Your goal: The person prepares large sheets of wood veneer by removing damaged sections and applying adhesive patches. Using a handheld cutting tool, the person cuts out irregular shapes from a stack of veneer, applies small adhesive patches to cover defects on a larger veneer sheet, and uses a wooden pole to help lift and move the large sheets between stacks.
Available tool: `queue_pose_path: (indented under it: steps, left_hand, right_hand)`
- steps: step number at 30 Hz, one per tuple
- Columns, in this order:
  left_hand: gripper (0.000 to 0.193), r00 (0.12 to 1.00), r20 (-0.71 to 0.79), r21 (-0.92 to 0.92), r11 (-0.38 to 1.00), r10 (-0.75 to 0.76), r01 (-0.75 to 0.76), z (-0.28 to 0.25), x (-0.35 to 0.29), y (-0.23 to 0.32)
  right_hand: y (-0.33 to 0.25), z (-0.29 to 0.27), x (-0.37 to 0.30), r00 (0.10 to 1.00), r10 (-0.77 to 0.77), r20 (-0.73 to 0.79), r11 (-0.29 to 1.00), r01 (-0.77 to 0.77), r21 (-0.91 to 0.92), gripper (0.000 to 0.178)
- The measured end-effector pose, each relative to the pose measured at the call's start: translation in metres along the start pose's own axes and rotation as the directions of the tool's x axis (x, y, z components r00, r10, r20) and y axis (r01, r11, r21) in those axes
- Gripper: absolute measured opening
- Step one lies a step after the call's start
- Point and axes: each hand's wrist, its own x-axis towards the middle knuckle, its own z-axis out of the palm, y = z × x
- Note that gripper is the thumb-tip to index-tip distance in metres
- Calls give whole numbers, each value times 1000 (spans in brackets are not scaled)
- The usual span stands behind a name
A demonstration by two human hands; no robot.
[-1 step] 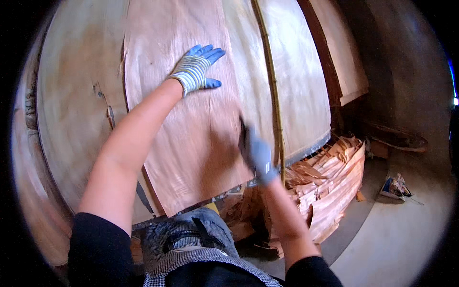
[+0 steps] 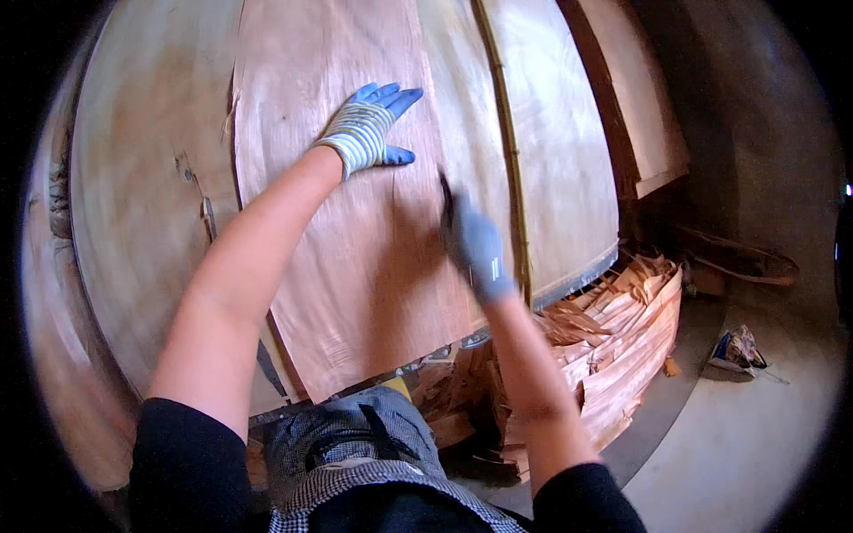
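Note:
A reddish wood veneer sheet [image 2: 333, 266] lies lengthwise over paler sheets [image 2: 462, 115]. Flat on its upper part rests my left hand [image 2: 366, 131], in a striped glove with blue fingers, its fingers spread. Along the sheet's right edge, my right hand [image 2: 478, 253] in a grey-blue glove is closed round a dark, thin knife [image 2: 446, 191]. The knife's tip points away from me at that edge; motion blur hides its exact shape. A short dark slit or crack shows in the sheet just below my left hand.
A yellowish-brown strip [image 2: 508, 133] runs lengthwise right of the sheet. Below the table's right corner stands a heap of torn veneer scraps [image 2: 626, 338]. A small bundle [image 2: 737, 351] lies on the floor at right. A slim tool [image 2: 209, 218] lies left of my left forearm.
My right hand and the knife have moved a little farther away along the sheet's right edge. The left hand stays pressed on the sheet.

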Motion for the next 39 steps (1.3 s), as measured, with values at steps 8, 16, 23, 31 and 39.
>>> queue_pose_path:
  steps: [8, 16, 23, 31, 39]
  left_hand:
    - [88, 1000, -2, 28, 999, -24, 24, -6, -1, 0]
    - [85, 1000, 24, 92, 996, 16, -18, -4, -4, 2]
    - [70, 822, -402, -169, 915, -403, 366, -34, -20, 7]
    - [40, 452, -199, -282, 492, -870, 824, -50, -111, -35]
    - [35, 376, -411, -484, 548, -831, 682, -106, -144, -118]
  right_hand:
    - [22, 26, -86, 993, 76, 91, 994, -83, 75, 17]
    - [5, 4, -280, 953, 220, 210, 923, -272, 270, 37]
    - [-20, 12, -129, 995, -76, -66, 979, 87, 187, 21]
    - [-23, 19, -137, 991, -92, -96, 974, 110, 196, 21]
    - [-28, 26, -138, 979, -115, -171, 967, 150, 208, 16]
